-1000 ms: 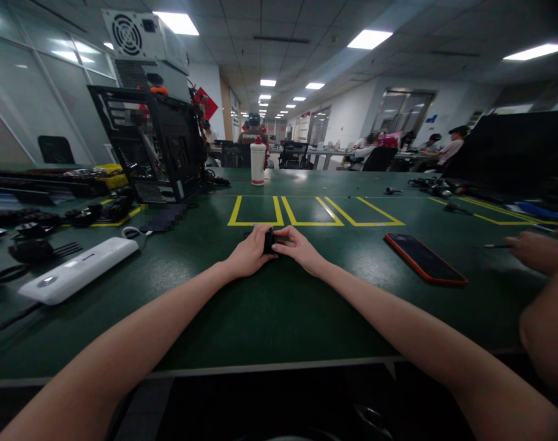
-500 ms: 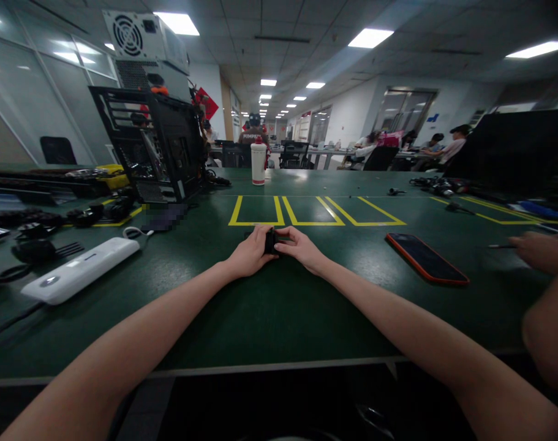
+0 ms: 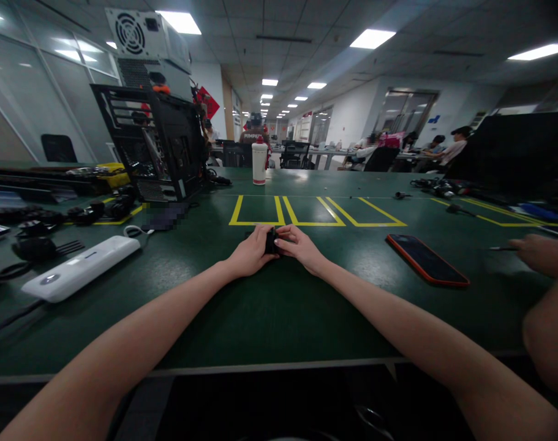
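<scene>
Between my hands, just above or on the green table, is a small black object; its exact kind is too dark and too covered to make out. My left hand is closed around its left side, thumb below and fingers over the top. From the right, my right hand pinches the same object with thumb and fingertips. Part of the black object shows in the gap between the two hands. Yellow tape outlines lie on the table right beyond my fingers.
A white power strip lies at the left, by black cables and an open computer case. Behind the tape stands a white bottle. At the right are an orange-edged phone and another person's hand holding a thin tool.
My hands stay in place on the black object, with only a slight shift of the right fingers. The view has moved a little. The other person's hand at the right has shifted slightly.
</scene>
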### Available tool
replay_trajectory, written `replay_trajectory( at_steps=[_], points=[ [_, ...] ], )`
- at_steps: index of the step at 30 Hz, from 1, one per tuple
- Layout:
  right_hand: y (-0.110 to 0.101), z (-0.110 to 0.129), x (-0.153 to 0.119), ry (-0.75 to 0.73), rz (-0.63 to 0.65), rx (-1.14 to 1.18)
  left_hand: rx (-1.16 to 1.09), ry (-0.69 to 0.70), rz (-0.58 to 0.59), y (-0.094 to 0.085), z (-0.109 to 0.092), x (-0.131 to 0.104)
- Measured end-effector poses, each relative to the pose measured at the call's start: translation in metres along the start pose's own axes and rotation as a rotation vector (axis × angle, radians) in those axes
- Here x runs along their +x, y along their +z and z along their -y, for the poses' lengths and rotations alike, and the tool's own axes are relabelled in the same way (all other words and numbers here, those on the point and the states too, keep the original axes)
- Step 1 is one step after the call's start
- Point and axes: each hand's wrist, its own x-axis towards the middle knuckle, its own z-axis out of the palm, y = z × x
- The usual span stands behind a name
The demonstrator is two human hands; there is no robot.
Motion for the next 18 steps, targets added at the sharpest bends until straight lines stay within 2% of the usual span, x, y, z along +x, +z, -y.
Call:
replay_trajectory(
  at_steps=[6,12,18],
  points=[
    [-0.0029,-0.0022,0.002,-0.025,0.043,0.003,-0.025,0.009,-0.002,-0.0011,-0.0002,-0.0007],
    [-0.002,-0.0033,0.0012,-0.097,0.017,-0.06,-0.039,-0.003,0.0,-0.0015,-0.0021,-0.0002],
    [-0.001,-0.0038,0.0009,-0.059,-0.007,-0.017,-0.022,-0.003,0.002,-0.0018,-0.0026,0.0]
  ],
)
